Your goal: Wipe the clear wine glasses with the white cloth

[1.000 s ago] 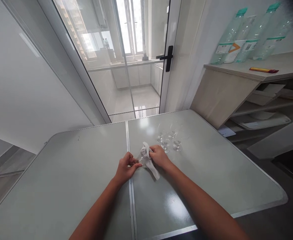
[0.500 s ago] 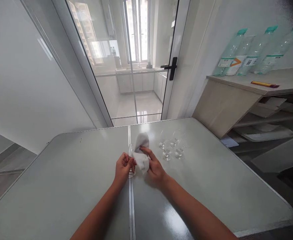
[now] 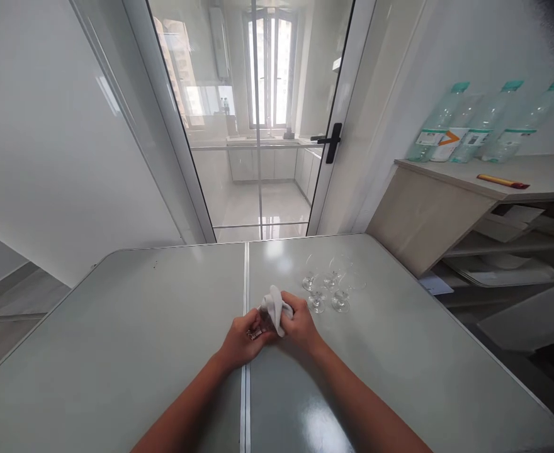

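Head view. We see the left hand closed, its fingers curled round a small clear glass held low over the table, just above the centre seam. How the glass is tilted we cannot tell, since fingers and fabric cover most of it. The right hand is likewise closed, gripping a white cloth that is bunched against the glass. The two hands touch, or nearly touch, at the fingertips. Just beyond the right hand stands a group of stemmed glasses, upright on the table and apart from both hands. Farther right, bottles stand on a shelf unit.

Compared with half a second ago, we note that the cloth, then raised and draped with the right fingers stretched along it, is now gathered into a tight wad. The glass sits lower, and the hands have drawn closer together. The stemmed glasses have not moved.
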